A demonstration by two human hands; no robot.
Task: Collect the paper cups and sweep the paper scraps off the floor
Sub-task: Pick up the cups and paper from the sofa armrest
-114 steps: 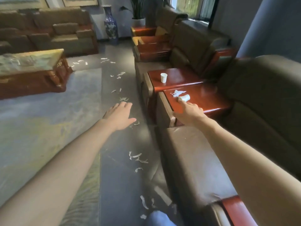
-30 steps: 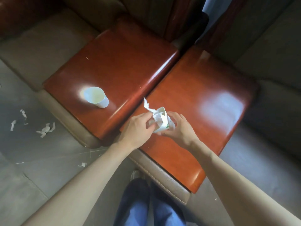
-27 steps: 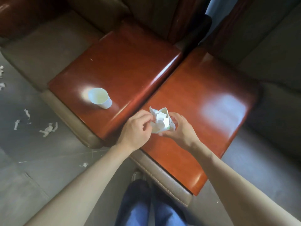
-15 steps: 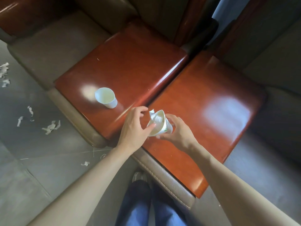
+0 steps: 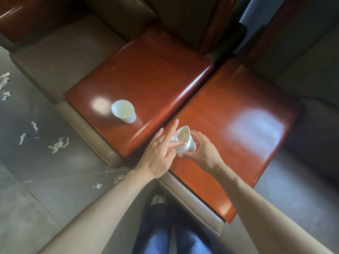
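Observation:
My right hand grips a white paper cup, tilted with its mouth toward me, above the near edge of the right wooden top. White paper scraps sit inside it. My left hand is beside the cup with its fingers stretched out, and one fingertip presses on the scraps at the cup's mouth. A second white paper cup stands upright and apart on the left wooden top. Torn paper scraps lie scattered on the grey floor at the left.
The two glossy red-brown wooden tops sit side by side between brown leather sofa seats. More scraps lie at the far left edge, and small scraps near my feet. My legs in blue jeans stand close to the furniture.
The paper that stuck out of the held cup is now pushed down inside it. My left hand went from pinching the paper to fingers stretched out at the cup's mouth.

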